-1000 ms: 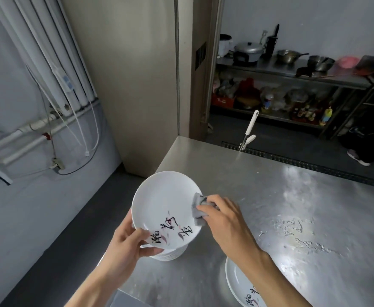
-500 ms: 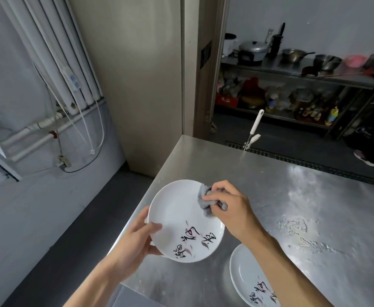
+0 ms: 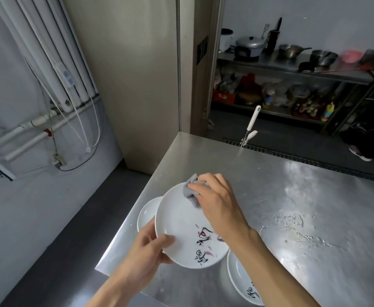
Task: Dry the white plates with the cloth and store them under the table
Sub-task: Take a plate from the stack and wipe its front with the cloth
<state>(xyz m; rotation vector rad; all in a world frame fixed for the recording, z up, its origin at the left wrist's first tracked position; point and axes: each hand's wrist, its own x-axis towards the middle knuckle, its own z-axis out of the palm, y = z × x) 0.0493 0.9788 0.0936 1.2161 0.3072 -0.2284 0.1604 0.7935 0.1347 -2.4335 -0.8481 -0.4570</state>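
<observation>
A white plate (image 3: 181, 222) with black and red brush lettering is held over the steel table's (image 3: 292, 207) near left corner. My left hand (image 3: 150, 247) grips its near left rim, thumb on top. My right hand (image 3: 217, 202) holds a small grey cloth (image 3: 190, 191) bunched in its fingers and presses it on the plate's far edge. Under the held plate, another white plate (image 3: 146, 213) rests on the table. A third lettered plate (image 3: 241, 282) lies at the bottom, partly hidden by my right forearm.
Water drops (image 3: 296, 227) lie on the table's right side. A white-handled tool (image 3: 250, 127) stands up behind the far edge. Shelves (image 3: 292, 69) with pots and bottles line the back wall. A beige cabinet (image 3: 137, 74) and wall pipes (image 3: 49, 63) are to the left.
My right hand has slid the cloth from the plate's right side to its far edge. The plate has turned in my left hand, the lettering now nearer my right wrist.
</observation>
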